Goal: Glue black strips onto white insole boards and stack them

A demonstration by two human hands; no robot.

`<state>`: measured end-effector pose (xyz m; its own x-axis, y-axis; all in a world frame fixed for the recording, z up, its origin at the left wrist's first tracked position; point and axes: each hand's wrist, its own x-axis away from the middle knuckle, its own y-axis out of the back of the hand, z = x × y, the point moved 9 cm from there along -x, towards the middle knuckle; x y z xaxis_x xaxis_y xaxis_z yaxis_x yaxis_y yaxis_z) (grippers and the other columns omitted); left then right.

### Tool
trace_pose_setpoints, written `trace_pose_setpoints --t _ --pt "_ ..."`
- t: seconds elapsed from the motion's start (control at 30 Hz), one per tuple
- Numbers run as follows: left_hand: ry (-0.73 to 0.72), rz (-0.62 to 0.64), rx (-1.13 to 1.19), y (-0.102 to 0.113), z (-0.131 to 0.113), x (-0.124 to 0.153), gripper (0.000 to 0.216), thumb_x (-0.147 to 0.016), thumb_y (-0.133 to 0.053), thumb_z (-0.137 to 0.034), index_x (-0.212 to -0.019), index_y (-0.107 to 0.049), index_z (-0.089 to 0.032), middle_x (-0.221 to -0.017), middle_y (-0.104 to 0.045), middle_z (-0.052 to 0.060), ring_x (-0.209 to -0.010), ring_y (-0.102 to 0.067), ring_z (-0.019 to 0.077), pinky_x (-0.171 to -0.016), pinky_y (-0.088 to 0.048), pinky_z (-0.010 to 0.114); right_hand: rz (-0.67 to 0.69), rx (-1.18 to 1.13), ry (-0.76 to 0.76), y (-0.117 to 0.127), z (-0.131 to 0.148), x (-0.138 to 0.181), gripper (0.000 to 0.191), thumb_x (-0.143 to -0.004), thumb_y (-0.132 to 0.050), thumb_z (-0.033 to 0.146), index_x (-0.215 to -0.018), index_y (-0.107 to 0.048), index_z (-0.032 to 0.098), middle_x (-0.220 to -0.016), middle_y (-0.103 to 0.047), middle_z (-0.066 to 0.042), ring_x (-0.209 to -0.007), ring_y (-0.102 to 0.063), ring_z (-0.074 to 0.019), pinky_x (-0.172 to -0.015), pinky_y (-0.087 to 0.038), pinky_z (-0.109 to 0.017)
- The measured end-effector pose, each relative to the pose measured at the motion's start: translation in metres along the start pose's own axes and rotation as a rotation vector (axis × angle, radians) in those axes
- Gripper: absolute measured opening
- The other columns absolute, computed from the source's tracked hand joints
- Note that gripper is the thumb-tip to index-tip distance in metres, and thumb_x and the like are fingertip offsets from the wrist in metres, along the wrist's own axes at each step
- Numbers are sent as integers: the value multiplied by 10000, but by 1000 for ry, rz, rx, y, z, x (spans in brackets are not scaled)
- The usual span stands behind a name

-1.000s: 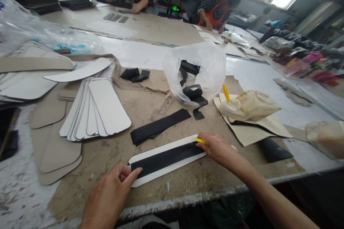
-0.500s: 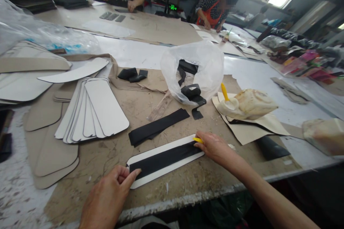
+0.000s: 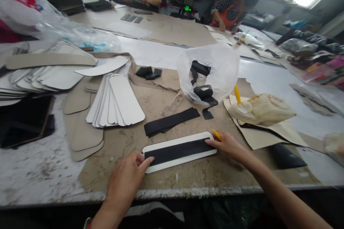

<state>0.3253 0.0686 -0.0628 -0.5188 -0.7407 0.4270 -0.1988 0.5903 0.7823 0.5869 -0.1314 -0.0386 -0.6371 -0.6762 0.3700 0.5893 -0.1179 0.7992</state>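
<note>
A white panel [image 3: 185,138] with rounded ends lies on the brown sheet before me, a black fabric strip [image 3: 177,151] along its middle. My left hand [image 3: 130,168] pinches the left end of both, thumb on top of the strip. At the other end my right hand [image 3: 225,144] presses a fingertip on the strip. Held in that hand is a small yellow tool [image 3: 216,135]; its tip sticks out past the fingers and the rest is hidden. Just behind the panel rest more black strips [image 3: 172,121].
Fanned white panels [image 3: 126,100] lie left of centre. A plastic bag [image 3: 185,75] holding black strips stands behind. To the right, a cut-open container [image 3: 271,109] with a yellow-handled tool [image 3: 237,94] sits on beige sheets. Two people work across the table.
The view has shifted left, so everything appears further right. My right fingers have changed position at the strip's end, and the yellow tool now points up and away. My left hand keeps its hold.
</note>
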Motion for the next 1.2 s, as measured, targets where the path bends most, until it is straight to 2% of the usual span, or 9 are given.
trace_pose_setpoints --t 0.2,0.33,0.43,0.5,0.6,0.67,0.8,0.93,1.2 --pt "-58 19 602 5 7 1 350 -799 -474 -523 -691 -504 -192 -530 -504 -29 -464 -485 141 -495 -353 265 19 -356 -27 7 7 13 435 -684 -600 573 -583 -387 207 -538 -354 47 -490 -347 -103 -461 -286 -230" --pt "-59 -184 916 17 26 9 408 -743 -575 -546 -873 -514 -164 -732 -567 10 -632 -567 160 -565 -439 269 -15 -431 -32 16 14 27 490 -655 -622 630 -592 -384 207 -552 -353 43 -489 -336 -100 -441 -303 -224" --pt "0 -215 1072 13 34 16 540 -667 -687 -505 -1020 -488 -148 -895 -590 66 -815 -608 206 -709 -491 311 2 -500 -48 14 17 33 490 -654 -635 633 -628 -404 202 -575 -361 42 -498 -340 -96 -444 -311 -217" --pt "51 -144 1198 8 30 22 602 -620 -752 -443 -1072 -488 -146 -981 -607 96 -928 -602 225 -797 -490 315 44 -549 -58 8 20 36 485 -664 -627 630 -655 -403 200 -583 -340 51 -492 -320 -88 -437 -286 -209" --pt "91 133 1371 -2 11 34 554 -663 -746 -373 -1120 -516 -159 -1088 -624 107 -991 -596 246 -813 -508 327 98 -595 -28 0 31 39 448 -716 -590 599 -680 -385 202 -583 -303 66 -476 -281 -76 -425 -236 -198" --pt "115 228 1431 -3 4 42 526 -693 -729 -356 -1142 -534 -165 -1085 -641 100 -966 -612 261 -761 -538 341 66 -551 19 0 40 38 403 -765 -545 565 -684 -387 203 -582 -304 66 -478 -282 -78 -426 -234 -197" --pt "147 176 1469 -1 13 46 585 -667 -757 -327 -1187 -535 -177 -1078 -657 85 -959 -621 266 -734 -560 330 -52 -341 128 1 55 37 338 -810 -500 490 -664 -429 194 -604 -369 49 -539 -358 -98 -493 -310 -207" --pt "164 174 1480 -8 21 48 590 -657 -766 -324 -1185 -542 -187 -1070 -666 69 -973 -619 263 -734 -568 312 -124 -255 107 -3 52 37 324 -765 -564 467 -647 -443 190 -615 -412 43 -573 -398 -110 -527 -336 -218" --pt "206 181 1486 -16 36 53 566 -654 -778 -294 -1167 -557 -202 -1056 -674 50 -997 -612 270 -728 -578 298 -2 -390 150 -13 62 45 273 -814 -515 430 -709 -460 184 -627 -406 43 -577 -399 -104 -528 -337 -208"
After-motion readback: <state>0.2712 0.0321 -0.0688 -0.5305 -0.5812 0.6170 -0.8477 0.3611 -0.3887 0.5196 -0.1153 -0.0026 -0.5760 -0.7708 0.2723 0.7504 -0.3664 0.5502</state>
